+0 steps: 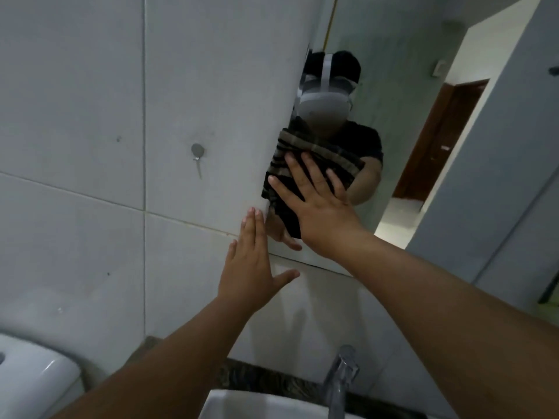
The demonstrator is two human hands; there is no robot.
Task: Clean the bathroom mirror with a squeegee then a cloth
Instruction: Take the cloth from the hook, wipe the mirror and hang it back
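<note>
Two hands are working at the mirror (423, 131), with no squeegee in view, so this is judged to be the cloth stage. Nearest the camera, below the mirror, a tap (340, 376) is standing over the basin (242, 405). Left hand (251, 267) is lying flat and open on the tile wall (90, 116), fingers just at the mirror's lower left corner, holding nothing; it is likely bracing. Right hand (314, 204) is spreading open-palmed over the cloth (302, 164), pinning it to the glass by the mirror's left edge rather than gripping it. For a clean finish: keeping the palm flat, pressing evenly, overlapping passes away from that edge, and catching the bottom rim, where drips are probably collecting.
</note>
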